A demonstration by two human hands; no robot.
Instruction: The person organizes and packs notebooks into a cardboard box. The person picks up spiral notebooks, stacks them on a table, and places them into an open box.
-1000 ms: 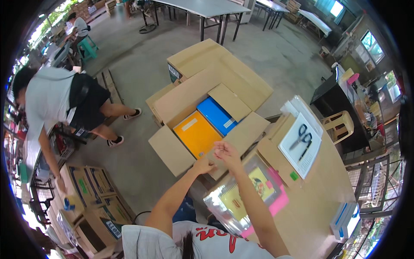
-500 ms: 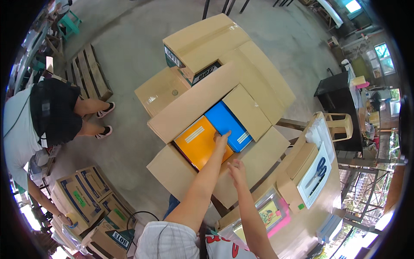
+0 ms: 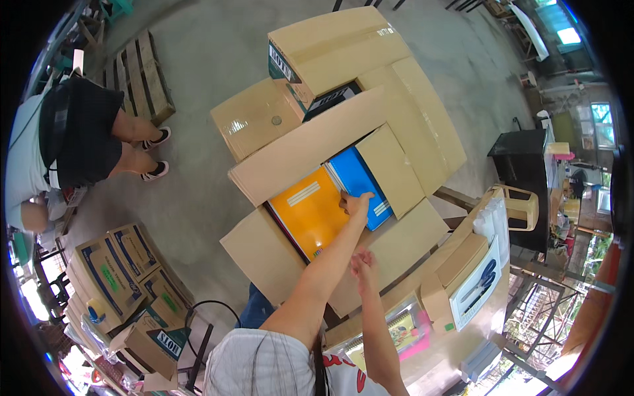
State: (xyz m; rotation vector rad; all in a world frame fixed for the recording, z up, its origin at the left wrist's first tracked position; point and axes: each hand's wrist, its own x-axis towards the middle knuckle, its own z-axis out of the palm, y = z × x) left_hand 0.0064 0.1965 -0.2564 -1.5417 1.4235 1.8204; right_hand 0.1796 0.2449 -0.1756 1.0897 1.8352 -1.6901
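A: Where do the blue notebooks [image 3: 360, 173] lie?

B: In the right part of the open carton [image 3: 261, 251], flat beside the orange notebooks [image 3: 304, 214]. The close packing probably limits sliding.

A: State of the hands?

B: The left hand [image 3: 357, 204] spans the seam between the colours, fingers half-bent, presumably to reach the blue edge; a firm grip cannot be confirmed. The right hand [image 3: 364, 264] hangs over the near flap [image 3: 413, 231], fingers loosely curled; whether it holds anything cannot be told.

A: Why are the flaps spread?

B: Apparently for access from above. To the right, scissors [image 3: 487, 274] rest on white sheets [image 3: 470, 300], likely for easy reach.
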